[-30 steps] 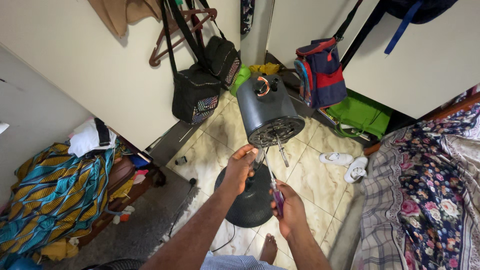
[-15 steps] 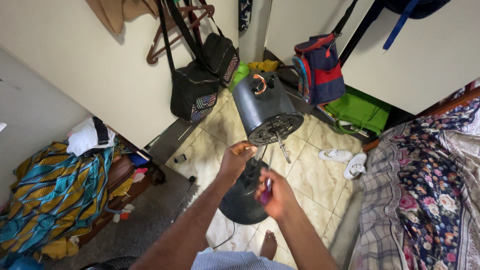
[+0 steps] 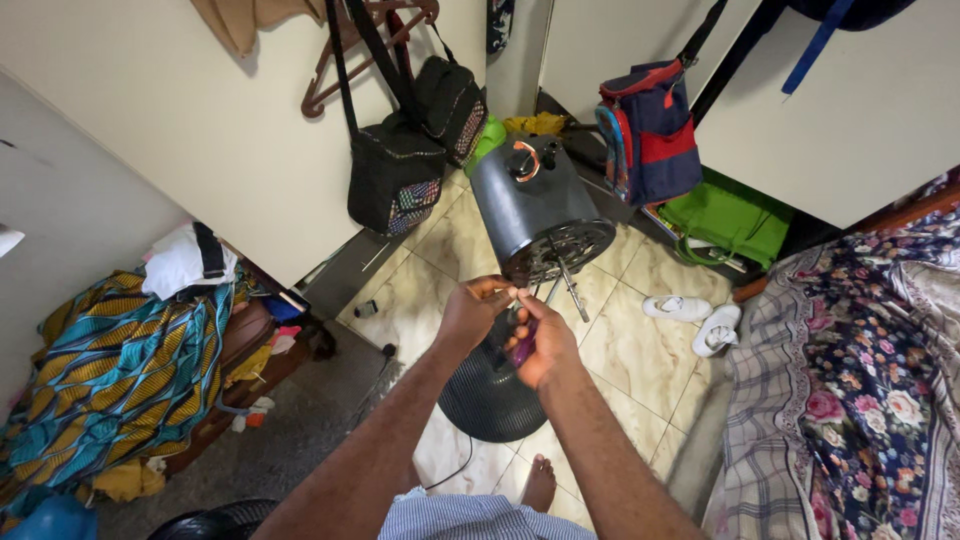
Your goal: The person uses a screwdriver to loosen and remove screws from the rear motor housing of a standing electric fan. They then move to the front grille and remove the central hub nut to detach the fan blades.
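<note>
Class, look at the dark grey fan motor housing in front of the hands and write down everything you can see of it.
The motor housing is a dark grey, smooth drum, plastic by its look, tilted so its round face points down toward the hands. That face is black with slots, and a thin metal shaft sticks out of it. An orange ring sits on its upper back. It stands above a round dark base on the tiled floor. The left hand and right hand meet just below it, not touching it.

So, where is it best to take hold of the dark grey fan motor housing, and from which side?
Grip the fan motor housing around its smooth cylindrical body, from the sides. It tilts on the stand with its open front and bare shaft pointing down towards the hands, so that end gives little to hold. The round base stands below.
</note>
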